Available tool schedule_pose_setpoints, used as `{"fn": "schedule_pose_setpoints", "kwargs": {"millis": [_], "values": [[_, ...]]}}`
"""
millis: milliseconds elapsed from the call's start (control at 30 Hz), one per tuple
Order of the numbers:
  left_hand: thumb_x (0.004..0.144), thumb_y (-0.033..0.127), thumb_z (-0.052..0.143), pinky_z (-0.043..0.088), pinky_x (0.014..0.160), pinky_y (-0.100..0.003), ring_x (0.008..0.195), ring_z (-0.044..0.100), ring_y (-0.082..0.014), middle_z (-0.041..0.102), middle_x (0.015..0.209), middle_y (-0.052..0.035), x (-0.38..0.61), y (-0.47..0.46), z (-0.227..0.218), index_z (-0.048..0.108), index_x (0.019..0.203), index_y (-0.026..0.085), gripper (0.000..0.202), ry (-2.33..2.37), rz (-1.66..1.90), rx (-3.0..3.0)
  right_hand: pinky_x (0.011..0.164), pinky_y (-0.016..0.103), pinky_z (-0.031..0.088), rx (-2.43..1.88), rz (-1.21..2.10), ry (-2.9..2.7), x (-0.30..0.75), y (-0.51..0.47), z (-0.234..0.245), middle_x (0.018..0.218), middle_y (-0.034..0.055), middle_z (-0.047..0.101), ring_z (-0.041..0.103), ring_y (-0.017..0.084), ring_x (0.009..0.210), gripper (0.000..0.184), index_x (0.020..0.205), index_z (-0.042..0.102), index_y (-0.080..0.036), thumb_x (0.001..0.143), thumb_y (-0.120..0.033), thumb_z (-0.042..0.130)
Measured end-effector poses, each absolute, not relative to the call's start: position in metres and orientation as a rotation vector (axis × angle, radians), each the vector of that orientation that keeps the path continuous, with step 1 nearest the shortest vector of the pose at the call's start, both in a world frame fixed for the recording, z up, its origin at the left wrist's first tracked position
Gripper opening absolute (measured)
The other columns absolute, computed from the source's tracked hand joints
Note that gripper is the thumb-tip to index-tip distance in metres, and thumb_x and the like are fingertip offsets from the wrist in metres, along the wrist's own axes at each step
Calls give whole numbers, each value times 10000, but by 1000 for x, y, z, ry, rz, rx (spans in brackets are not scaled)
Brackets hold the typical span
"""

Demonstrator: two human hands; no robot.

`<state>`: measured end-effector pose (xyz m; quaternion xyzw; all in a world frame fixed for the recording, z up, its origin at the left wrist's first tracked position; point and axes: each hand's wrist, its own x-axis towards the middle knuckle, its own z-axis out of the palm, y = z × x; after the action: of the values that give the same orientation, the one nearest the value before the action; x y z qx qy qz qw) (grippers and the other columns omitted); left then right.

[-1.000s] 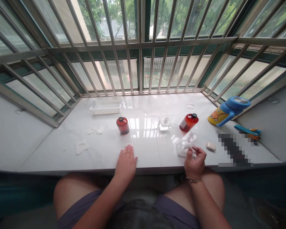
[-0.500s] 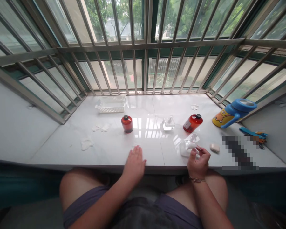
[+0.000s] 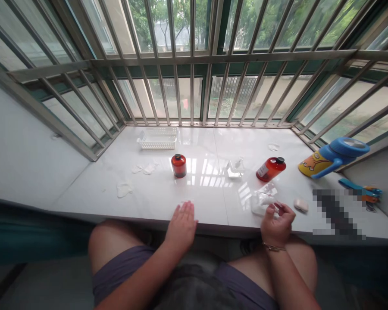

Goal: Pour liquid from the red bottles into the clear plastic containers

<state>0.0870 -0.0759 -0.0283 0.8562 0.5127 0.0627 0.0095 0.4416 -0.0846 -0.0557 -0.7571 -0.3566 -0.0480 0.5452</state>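
My left hand [image 3: 182,224] lies flat at the counter's front edge, its fingers stretched out and together. A scrap of something white shows at its fingertips, too small to name. My right hand [image 3: 277,223] is closed in a pinch on a thin stick-like tool [image 3: 267,196], whose kind I cannot make out. That tool reaches over a clear plastic container [image 3: 258,206] with whitish contents, just left of the hand. A pale, rounded block [image 3: 301,205] rests to the right of this hand. Beyond the container, a red bottle [image 3: 271,169] with a black cap and label leans to the right.
Another red bottle [image 3: 179,166] stands mid-counter, with a small clear stand [image 3: 235,168] to its right. Crumpled white pieces [image 3: 124,190] lie left, before a white basket [image 3: 158,145]. At right are a blue-yellow flask [image 3: 334,157], blue-orange tools [image 3: 362,190] and a blurred-out dark object [image 3: 336,213].
The view has shifted, so the counter objects appear farther right. Both hands keep about the same pose and place on the counter.
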Motion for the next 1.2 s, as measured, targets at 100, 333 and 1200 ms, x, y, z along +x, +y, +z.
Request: {"fn": "schedule_pose_setpoints", "kwargs": {"millis": [100, 333, 1200], "values": [[1090, 312, 344, 348, 1289, -587, 1529, 511, -386, 524, 1626, -265, 11, -57, -21, 536, 1556, 8, 589, 2111, 63, 2450, 952, 474, 530, -1771, -125, -842, 442, -84, -58, 1209, 164, 716, 717, 328, 1084, 572, 1291, 572, -174, 971, -648, 583], [1105, 306, 218, 372, 1254, -623, 1481, 557, -385, 584, 1562, -300, -92, -26, -11, 569, 1495, -39, 628, 2456, 11, 2192, 946, 482, 530, -1789, -135, -835, 441, -84, -59, 1205, 168, 723, 716, 347, 1099, 567, 1294, 580, -176, 966, -640, 588], [1049, 363, 410, 486, 1205, -477, 1308, 674, -317, 731, 1411, -179, -10, 14, -14, 720, 1291, 122, 460, 1984, 575, 2353, 954, 483, 513, -1800, 37, -900, 450, -78, -46, 1256, 173, 688, 671, 336, 1115, 663, 1273, 572, -201, 925, -765, 564]]}}
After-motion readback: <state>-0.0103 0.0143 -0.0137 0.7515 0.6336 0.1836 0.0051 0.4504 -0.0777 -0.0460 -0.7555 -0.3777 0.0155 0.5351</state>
